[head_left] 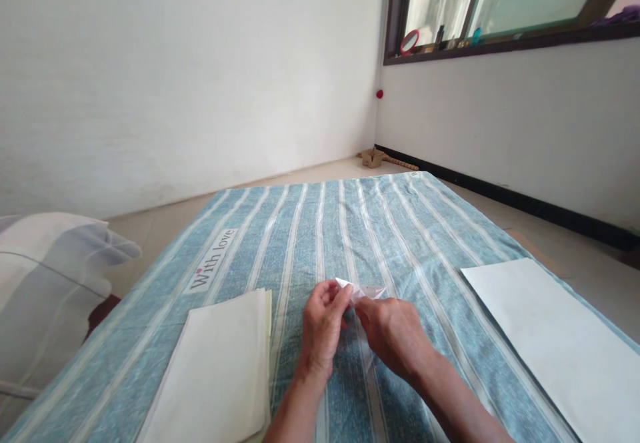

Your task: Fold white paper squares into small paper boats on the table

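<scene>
A small piece of folded white paper [369,291], with pointed corners at both ends, is held up over the striped cloth between my two hands. My left hand [323,323] pinches its left end between thumb and fingers. On the right side, my right hand [393,333] is closed on the paper's lower edge, with its fingertips partly hidden behind the knuckles. Both hands are close together, nearly touching. Much of the folded paper is covered by my fingers, so its full shape does not show.
A blue and white striped cloth [300,256] covers the table. Stacked white sheets [215,363] lie at the left, and a larger white sheet [560,336] lies at the right edge. Sheer fabric [50,283] drapes over something left of the table. A small cardboard box [372,157] sits on the floor beyond.
</scene>
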`<state>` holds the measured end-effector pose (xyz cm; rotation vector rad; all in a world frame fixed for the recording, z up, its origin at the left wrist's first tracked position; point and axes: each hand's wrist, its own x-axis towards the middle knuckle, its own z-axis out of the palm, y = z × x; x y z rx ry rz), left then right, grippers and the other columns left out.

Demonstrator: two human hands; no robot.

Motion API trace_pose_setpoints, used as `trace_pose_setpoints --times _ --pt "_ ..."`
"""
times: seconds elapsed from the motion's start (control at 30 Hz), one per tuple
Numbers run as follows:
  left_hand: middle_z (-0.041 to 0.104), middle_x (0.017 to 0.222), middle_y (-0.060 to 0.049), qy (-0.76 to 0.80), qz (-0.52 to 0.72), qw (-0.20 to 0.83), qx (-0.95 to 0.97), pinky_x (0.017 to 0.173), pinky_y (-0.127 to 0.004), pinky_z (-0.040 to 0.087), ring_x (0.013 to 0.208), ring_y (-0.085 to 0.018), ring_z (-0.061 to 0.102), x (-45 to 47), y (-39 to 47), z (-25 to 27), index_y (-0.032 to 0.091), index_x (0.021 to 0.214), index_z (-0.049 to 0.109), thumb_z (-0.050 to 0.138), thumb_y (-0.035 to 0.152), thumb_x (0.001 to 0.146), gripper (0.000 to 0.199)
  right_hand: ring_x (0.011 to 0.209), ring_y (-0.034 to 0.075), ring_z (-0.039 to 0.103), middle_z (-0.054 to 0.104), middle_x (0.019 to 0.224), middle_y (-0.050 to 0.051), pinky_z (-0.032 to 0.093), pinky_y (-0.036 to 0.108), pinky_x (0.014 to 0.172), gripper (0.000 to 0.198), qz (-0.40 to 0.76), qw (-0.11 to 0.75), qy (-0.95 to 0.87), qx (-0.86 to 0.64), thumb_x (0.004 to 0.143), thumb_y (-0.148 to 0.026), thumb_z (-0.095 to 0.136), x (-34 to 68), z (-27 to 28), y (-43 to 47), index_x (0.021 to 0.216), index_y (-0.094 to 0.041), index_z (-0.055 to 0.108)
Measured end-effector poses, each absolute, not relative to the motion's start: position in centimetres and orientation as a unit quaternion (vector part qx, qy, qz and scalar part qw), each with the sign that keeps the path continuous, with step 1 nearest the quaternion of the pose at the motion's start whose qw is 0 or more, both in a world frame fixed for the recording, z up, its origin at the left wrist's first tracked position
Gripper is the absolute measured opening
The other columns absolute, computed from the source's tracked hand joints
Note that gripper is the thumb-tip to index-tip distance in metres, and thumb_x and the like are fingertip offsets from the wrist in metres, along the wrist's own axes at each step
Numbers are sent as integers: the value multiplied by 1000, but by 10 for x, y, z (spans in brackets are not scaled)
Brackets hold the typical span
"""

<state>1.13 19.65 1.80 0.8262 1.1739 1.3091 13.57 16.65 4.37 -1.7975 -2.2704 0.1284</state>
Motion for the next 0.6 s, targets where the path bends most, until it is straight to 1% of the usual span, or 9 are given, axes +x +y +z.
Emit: trace_pose_setpoints --times 0.07,0.13,0.17,0.23,0.3,0.37,0.43,0.53,0.6 --pt "72 72 -2 535 556 498 396 56 -21 41 63 -16 63 10 196 17 17 82 71 82 17 60 24 65 22 69 75 76 6 34 26 52 27 74 104 -787 -604 90 -18 51 138 47 164 111 -24 66" --pt "70 67 0 547 547 460 436 60 -22 42 64 -17 62 8 196 16 18 74 73 77 8 59 19 67 22 69 74 77 5 38 25 55 33 135 120 -793 -582 84 -19 60 145 54 162 116 -27 65" --pt "69 65 0 549 546 447 448 61 -22 41 64 -18 60 7 195 16 19 71 73 75 4 59 19 65 19 68 73 73 2 39 24 57 34 181 139 -792 -566 82 -17 62 151 58 161 114 -29 67" --pt "68 62 2 553 553 429 452 59 -22 38 62 -17 57 5 195 16 22 67 74 71 -1 57 25 56 14 63 67 62 -2 39 22 55 28 263 184 -759 -567 83 -17 60 165 64 161 106 -28 70" --pt "66 58 3 558 555 423 449 57 -22 35 58 -16 54 2 195 17 23 64 73 70 -3 55 28 46 11 57 61 54 -3 37 22 50 21 277 235 -693 -623 86 -23 58 178 66 164 102 -22 71" --pt "64 54 3 575 538 416 455 55 -22 33 55 -15 52 -1 196 19 23 62 73 71 -2 55 26 43 11 53 57 52 -3 36 22 47 20 285 255 -649 -658 87 -25 56 187 64 167 98 -19 71" --pt "64 54 2 606 502 399 470 54 -22 33 54 -16 54 -4 198 20 22 62 72 72 3 56 21 43 11 52 57 53 -3 36 22 47 21 298 265 -632 -664 86 -27 55 189 60 171 96 -18 71" --pt "67 60 1 646 429 371 511 57 -24 38 59 -18 59 -9 200 21 20 69 71 69 15 62 9 48 11 54 57 55 -4 37 22 51 21 317 273 -650 -634 84 -28 57 182 54 173 98 -19 71" --pt "69 64 1 661 390 349 537 59 -25 41 63 -19 62 -11 201 20 19 74 70 64 21 67 9 51 11 54 57 56 -4 37 22 53 22 315 267 -679 -607 83 -25 58 175 51 173 101 -22 70"
